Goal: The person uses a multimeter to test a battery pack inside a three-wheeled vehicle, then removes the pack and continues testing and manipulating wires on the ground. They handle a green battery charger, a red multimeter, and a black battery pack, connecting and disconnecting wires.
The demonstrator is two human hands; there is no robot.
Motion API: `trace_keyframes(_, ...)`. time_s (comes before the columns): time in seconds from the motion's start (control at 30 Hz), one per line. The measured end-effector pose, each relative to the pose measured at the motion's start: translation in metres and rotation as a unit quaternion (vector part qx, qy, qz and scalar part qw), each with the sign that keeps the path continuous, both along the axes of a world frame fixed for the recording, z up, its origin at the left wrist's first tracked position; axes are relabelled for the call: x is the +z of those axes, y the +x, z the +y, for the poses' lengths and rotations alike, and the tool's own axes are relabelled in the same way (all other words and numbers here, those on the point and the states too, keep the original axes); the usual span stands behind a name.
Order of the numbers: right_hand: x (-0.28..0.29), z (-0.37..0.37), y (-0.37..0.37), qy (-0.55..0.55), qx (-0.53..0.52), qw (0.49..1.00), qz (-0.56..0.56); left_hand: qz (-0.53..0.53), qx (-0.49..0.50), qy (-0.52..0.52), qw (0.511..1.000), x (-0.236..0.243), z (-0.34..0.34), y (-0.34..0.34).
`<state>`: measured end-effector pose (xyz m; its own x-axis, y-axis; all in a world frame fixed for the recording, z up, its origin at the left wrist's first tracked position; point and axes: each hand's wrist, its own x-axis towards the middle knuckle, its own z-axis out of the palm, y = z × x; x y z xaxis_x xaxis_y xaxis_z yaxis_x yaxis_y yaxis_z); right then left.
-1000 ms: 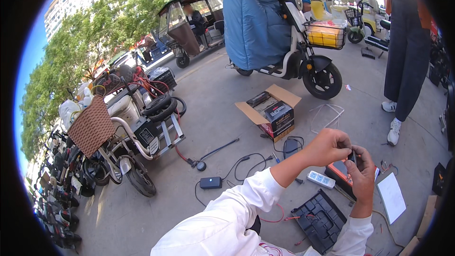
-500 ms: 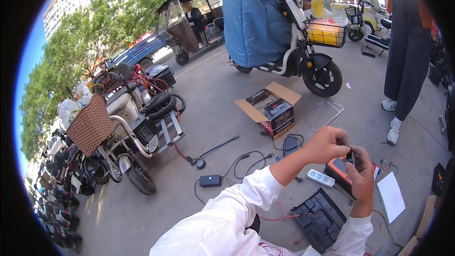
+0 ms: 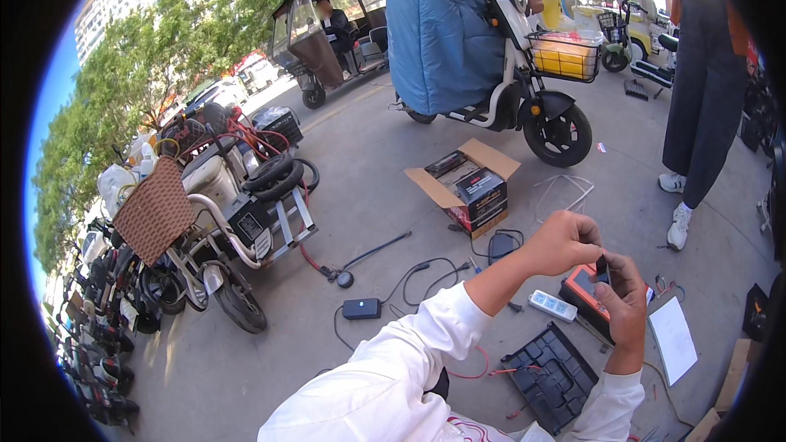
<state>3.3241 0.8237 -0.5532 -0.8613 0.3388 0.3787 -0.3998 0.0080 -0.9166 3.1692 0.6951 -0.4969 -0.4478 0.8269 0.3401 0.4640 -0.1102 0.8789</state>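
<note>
Out in front of me, both hands meet over an orange-and-black box-shaped device [image 3: 583,280] on the ground. My left hand [image 3: 565,243] is closed, its fingertips at the top of a small dark piece [image 3: 603,268]. My right hand [image 3: 625,301] pinches the same piece between thumb and fingers from the other side. The piece is too small to name, and fingers cover part of it. Below the left wrist lies a white power strip [image 3: 553,306]. A black ribbed plastic tray [image 3: 550,378] with red wires rests nearer to me, between my forearms.
A white sheet [image 3: 673,340] lies right of my hands. Beyond them stand an open carton [image 3: 475,188] of black boxes and a scooter [image 3: 557,127] with a blue cover. A black adapter [image 3: 362,308] and cables spread leftward, near a loaded tricycle [image 3: 233,221]. Someone's legs [image 3: 702,106] stand at right.
My left hand has shifted very slightly up; both hands still grip the small dark piece. In the background, the blue flatbed vehicle has gone from behind the tricycle.
</note>
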Motion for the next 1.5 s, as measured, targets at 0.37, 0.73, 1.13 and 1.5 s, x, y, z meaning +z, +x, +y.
trace_keyframes(0.37,0.005,-0.003,0.004,-0.047,0.046,0.998,-0.008,-0.016,-0.001,-0.002,1.0,0.0,-0.003,-0.008)
trace_keyframes(0.73,-0.019,0.008,0.005,-0.224,0.148,0.962,-0.057,-0.099,-0.214,-0.096,0.967,-0.022,-0.006,-0.034)
trace_keyframes(1.13,-0.026,0.038,0.009,-0.268,0.005,0.963,0.006,0.021,0.547,-0.149,0.823,0.246,-0.207,-0.261)
trace_keyframes(1.5,-0.01,0.01,0.021,-0.121,0.138,0.977,-0.112,-0.188,-0.009,-0.142,0.972,0.021,-0.101,0.012)
